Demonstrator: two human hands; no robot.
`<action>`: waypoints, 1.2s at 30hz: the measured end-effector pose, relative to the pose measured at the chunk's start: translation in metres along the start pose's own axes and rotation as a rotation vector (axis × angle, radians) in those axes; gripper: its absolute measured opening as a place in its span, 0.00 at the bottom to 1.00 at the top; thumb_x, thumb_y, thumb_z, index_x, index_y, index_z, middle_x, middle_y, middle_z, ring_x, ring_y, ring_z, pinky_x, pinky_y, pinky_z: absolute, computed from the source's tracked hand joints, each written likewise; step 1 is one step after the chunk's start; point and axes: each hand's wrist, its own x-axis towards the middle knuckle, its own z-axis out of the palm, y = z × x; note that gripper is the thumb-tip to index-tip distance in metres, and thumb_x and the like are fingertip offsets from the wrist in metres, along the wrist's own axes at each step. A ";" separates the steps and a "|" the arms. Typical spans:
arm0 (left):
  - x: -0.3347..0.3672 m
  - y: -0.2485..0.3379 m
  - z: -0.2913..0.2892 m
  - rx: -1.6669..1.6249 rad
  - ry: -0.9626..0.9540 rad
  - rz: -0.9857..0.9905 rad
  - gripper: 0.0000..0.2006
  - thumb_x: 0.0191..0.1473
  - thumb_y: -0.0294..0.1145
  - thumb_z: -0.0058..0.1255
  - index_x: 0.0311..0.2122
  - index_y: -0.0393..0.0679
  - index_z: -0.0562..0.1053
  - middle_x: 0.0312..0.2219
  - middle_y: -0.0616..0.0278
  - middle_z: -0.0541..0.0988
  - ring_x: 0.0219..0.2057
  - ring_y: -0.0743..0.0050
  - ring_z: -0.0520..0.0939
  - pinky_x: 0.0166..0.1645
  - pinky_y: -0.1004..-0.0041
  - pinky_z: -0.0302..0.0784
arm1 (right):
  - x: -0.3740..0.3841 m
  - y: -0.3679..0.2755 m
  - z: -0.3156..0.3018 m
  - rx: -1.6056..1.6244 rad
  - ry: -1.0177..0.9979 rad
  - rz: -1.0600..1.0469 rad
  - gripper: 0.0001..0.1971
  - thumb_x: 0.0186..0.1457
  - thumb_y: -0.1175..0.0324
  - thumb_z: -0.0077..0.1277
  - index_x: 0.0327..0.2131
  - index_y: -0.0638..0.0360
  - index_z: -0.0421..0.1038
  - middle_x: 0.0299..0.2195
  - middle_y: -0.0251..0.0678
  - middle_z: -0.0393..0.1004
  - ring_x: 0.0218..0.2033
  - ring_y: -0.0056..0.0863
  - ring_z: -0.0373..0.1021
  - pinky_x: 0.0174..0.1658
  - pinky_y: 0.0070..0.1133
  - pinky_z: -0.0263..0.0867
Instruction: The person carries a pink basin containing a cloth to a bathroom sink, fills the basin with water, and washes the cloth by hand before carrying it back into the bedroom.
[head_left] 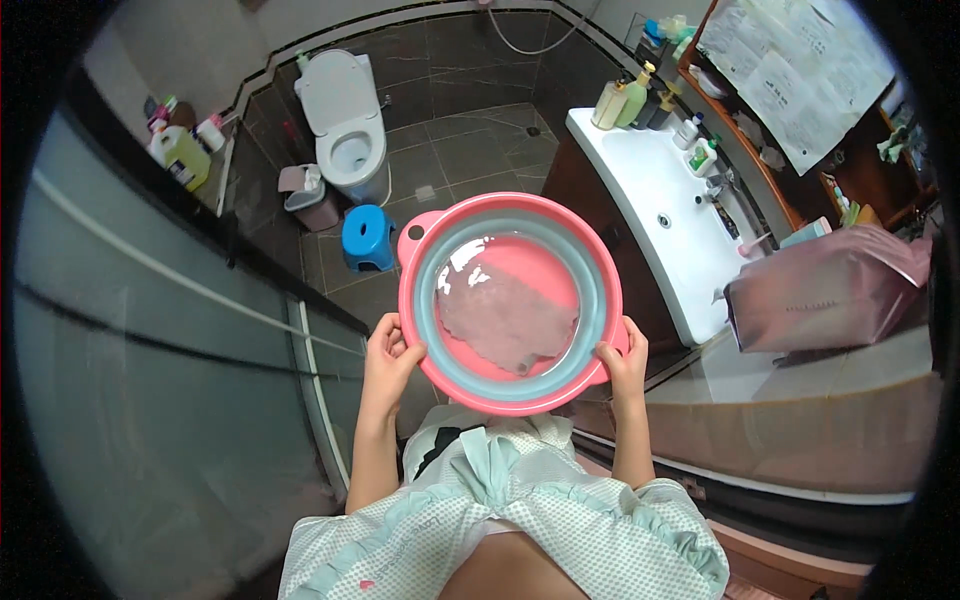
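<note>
Between my hands is a round pink and grey-blue washbasin (593, 240), held out in front of my body. My left hand (391, 358) grips its rim at the lower left, thumb over the edge. On the other side my right hand (625, 358) is closed round the rim beside a pink handle tab. Clear water fills part of the basin and shows bright reflections. A flat greyish-pink cloth (505, 318) lies spread in the water. The fingers under the rim are partly hidden.
A white sink counter (640, 190) with several bottles runs along the right, with a shiny pink bag (830, 290) nearby. Ahead are a toilet (350, 140), a waste bin (310, 200) and a blue stool (368, 238). A frosted glass door (180, 380) stands at left.
</note>
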 end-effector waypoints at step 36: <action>0.527 -0.020 0.285 0.209 -0.739 -0.249 0.13 0.38 0.16 0.47 0.32 0.41 0.65 0.30 0.66 0.73 0.27 0.85 0.75 0.29 0.86 0.67 | 0.362 0.109 -0.109 0.035 0.705 0.160 0.18 0.36 0.80 0.49 0.37 0.68 0.65 0.31 0.34 0.70 0.31 0.19 0.67 0.35 0.16 0.64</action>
